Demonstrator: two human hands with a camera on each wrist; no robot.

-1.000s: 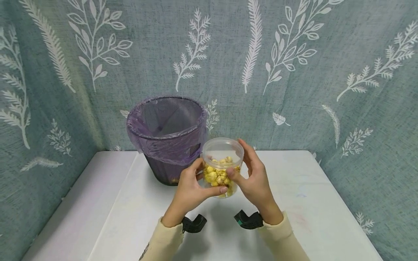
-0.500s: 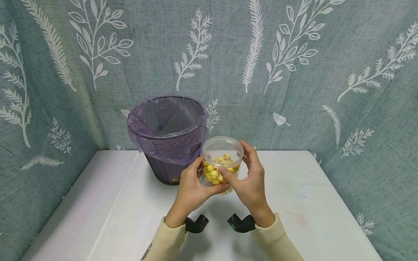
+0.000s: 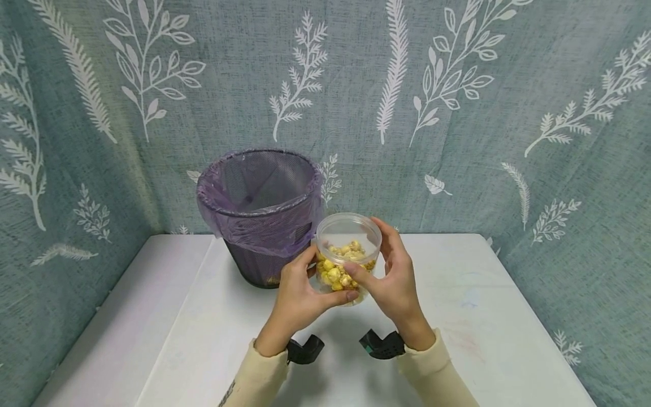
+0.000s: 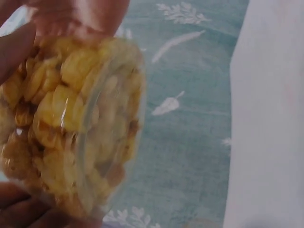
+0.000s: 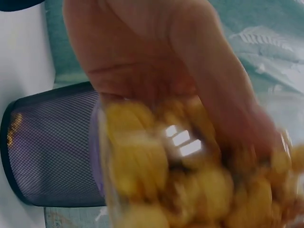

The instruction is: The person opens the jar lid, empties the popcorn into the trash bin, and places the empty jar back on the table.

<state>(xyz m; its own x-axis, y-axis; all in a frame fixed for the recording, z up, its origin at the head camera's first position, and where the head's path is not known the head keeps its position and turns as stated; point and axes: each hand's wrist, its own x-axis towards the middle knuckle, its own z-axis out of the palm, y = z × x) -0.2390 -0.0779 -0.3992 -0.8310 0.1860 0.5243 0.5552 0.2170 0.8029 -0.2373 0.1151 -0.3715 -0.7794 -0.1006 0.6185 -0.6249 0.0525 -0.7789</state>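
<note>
A clear round plastic jar (image 3: 348, 234) without a lid, partly filled with yellow popcorn (image 3: 334, 275), is held up over the table between both hands. My left hand (image 3: 300, 297) grips its lower left side, thumb across the front near the base. Higher on the right side, my right hand (image 3: 391, 282) grips the jar with its thumb over the front and fingers behind. In the left wrist view the jar's base shows with popcorn (image 4: 59, 107) pressed against the wall. Fingers behind the jar are mostly hidden.
A black mesh wastebasket (image 3: 254, 263) lined with a purple bag (image 3: 254, 234) stands just left of and behind the jar. Some yellow bits (image 5: 15, 128) lie at its bottom. The white table (image 3: 488, 339) meets a leaf-patterned curtain (image 3: 356, 175) at the back and sides.
Both hands and the jar stay in nearly the same place, with small shifts. The right thumb has slid slightly left across the jar's front since a second ago. The wastebasket has not moved.
</note>
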